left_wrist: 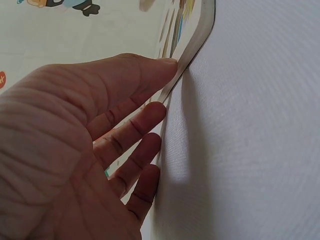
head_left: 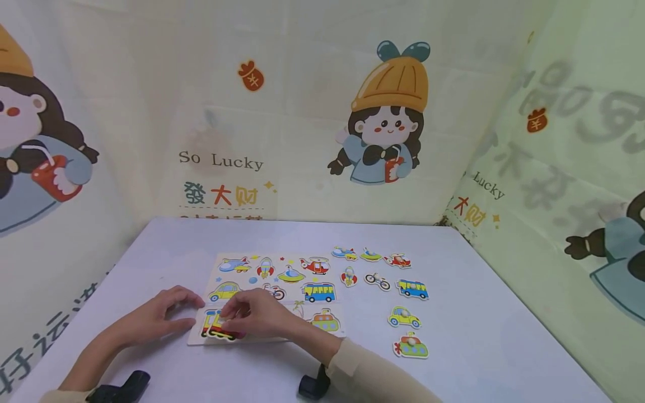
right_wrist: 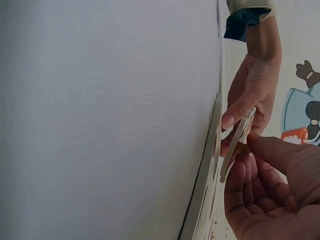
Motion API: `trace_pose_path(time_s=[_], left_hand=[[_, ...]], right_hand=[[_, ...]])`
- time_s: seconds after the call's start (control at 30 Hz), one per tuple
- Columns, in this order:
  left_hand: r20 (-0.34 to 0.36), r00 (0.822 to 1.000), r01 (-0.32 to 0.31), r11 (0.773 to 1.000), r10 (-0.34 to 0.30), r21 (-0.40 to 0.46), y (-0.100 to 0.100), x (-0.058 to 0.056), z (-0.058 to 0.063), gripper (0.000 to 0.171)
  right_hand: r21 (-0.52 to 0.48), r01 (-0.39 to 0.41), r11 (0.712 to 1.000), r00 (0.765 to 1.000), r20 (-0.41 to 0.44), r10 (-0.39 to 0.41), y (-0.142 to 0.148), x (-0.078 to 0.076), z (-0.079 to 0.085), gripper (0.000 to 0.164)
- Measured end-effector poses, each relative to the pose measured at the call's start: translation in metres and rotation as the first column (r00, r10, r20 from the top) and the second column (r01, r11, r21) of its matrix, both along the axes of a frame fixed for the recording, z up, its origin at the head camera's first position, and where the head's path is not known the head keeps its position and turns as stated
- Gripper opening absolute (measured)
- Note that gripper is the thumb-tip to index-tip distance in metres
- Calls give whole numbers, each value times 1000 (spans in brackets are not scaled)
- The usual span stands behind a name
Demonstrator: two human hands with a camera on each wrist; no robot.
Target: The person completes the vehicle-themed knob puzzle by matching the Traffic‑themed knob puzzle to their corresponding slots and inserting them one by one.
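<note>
My right hand (head_left: 262, 313) pinches a train puzzle piece (head_left: 220, 331) between thumb and fingers, over the lower left of a white puzzle board (head_left: 195, 337). In the right wrist view the train piece (right_wrist: 239, 142) is tilted, its edge a small gap off the board's face. It overlaps a matching train picture in the head view. At the board's left side, my left hand (head_left: 151, 316) has its fingers relaxed. The left wrist view has the thumb and fingertips right at the board's edge (left_wrist: 197, 37). My right hand hides the lower middle of the board.
Loose pieces lie right of the board: a plane (head_left: 344, 253), a flying saucer (head_left: 371, 255), a helicopter (head_left: 398, 260), a rocket (head_left: 348, 276), a bicycle (head_left: 377, 281), a bus (head_left: 412, 289), a car (head_left: 403, 317) and a submarine (head_left: 411, 346). Printed cloth (head_left: 302, 129) walls the table (head_left: 478, 336).
</note>
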State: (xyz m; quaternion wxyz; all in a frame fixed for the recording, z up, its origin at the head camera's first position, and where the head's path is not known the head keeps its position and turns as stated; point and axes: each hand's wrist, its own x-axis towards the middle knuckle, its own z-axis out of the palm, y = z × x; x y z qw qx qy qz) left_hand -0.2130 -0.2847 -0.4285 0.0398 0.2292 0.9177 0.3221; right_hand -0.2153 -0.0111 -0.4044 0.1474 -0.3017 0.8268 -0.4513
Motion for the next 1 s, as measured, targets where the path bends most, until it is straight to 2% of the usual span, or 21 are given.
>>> trace_pose_path(time_s=[0.1, 0.4, 0.57, 0.77, 1.0], left_hand=[[1, 1000, 3, 1000, -3, 0, 0, -1, -1, 35], [-51, 998, 24, 1000, -24, 12, -4, -2, -6, 34], [-54, 998, 31, 999, -30, 21, -3, -4, -7, 34], [-57, 998, 16, 1000, -16, 12, -3, -2, -7, 34], [-79, 997, 16, 1000, -15, 8, -3, -1, -6, 33]], right_hand=[[6, -10, 1000, 1000, 8, 10, -3, -2, -1, 13], [59, -12, 998, 1000, 1, 11, -16, -8, -4, 12], [87, -20, 996, 999, -27, 23, -20, -11, -3, 13], [186, -40, 982, 993, -98, 59, -25, -14, -3, 12], [228, -52, 972, 986, -143, 86, -31, -19, -4, 12]])
